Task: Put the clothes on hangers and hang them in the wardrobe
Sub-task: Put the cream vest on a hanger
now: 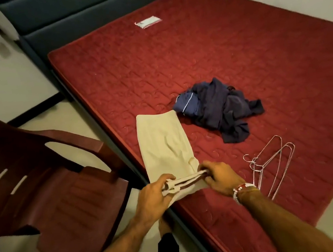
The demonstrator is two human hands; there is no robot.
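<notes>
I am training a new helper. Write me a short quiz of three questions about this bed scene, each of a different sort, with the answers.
1. True or false: the left hand and the right hand both grip the near end of the cream garment.
2. The wire hangers lie: A) in the left hand; B) on the red mattress, right of the right hand; C) under the cream garment.
3. Which colour is the crumpled heap on the mattress?

Key: 1 true; 2 B; 3 dark blue.

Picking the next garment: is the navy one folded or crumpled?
Crumpled: the navy garment lies in a loose, creased heap on the mattress.
</notes>
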